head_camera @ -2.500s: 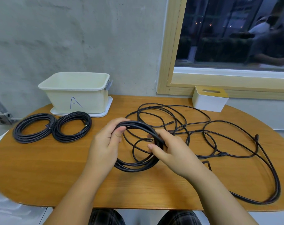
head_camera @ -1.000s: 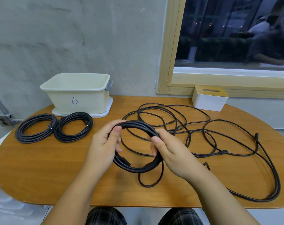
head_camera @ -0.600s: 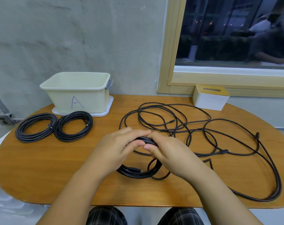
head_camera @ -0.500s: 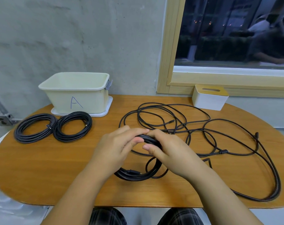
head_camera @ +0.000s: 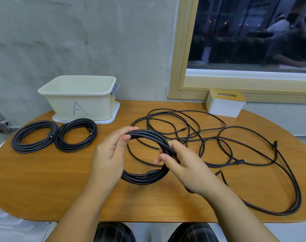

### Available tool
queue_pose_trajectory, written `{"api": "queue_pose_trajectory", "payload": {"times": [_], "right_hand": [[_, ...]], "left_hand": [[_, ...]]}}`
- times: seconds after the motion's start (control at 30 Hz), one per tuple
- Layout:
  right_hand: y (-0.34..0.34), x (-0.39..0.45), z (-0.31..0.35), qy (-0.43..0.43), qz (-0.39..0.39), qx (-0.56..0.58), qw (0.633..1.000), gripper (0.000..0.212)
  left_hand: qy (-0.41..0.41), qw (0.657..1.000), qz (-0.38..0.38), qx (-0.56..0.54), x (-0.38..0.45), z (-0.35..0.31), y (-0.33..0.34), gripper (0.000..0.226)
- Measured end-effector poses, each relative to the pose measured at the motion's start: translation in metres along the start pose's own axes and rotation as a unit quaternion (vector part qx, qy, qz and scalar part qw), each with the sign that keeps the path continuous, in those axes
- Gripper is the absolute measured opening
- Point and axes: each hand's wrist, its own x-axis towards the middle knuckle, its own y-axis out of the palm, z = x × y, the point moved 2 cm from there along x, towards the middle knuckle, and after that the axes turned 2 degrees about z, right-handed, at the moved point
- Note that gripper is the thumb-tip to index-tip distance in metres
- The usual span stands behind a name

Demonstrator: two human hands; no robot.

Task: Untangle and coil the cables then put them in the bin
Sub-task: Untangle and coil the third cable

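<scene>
Black coil (head_camera: 149,175) in hands, loose cables (head_camera: 210,137) right, cream bin (head_camera: 78,100) behind

The left hand (head_camera: 110,154) covers the nine o'clock arc of the held coil (head_camera: 148,175); the right hand (head_camera: 182,165) hides its three o'clock arc. The right forearm conceals a stretch of the loose cable (head_camera: 253,137) at about five o'clock from the coil. Connector types on the cable ends are too small to tell. The bin (head_camera: 78,102) interior floor is not visible. The table (head_camera: 35,180) is cut off at the right edge. Window reflections are blurred.
</scene>
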Motion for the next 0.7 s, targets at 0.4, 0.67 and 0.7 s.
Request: {"api": "queue_pose_trajectory", "payload": {"times": [0.4,0.67,0.7], "right_hand": [[-0.002,0.008,0.012,-0.004,0.047,-0.212,0.976,0.027],[0.001,0.007,0.011,-0.019,0.038,-0.257,0.965,0.038],[0.001,0.007,0.01,-0.018,0.033,-0.26,0.965,0.037]], "left_hand": [[0.026,0.966,0.193,0.168,-0.001,0.003,0.006,0.044],[0.052,0.946,0.253,0.197,-0.003,0.006,0.016,0.056],[0.045,0.949,0.251,0.188,-0.005,0.007,0.017,0.054]]}}
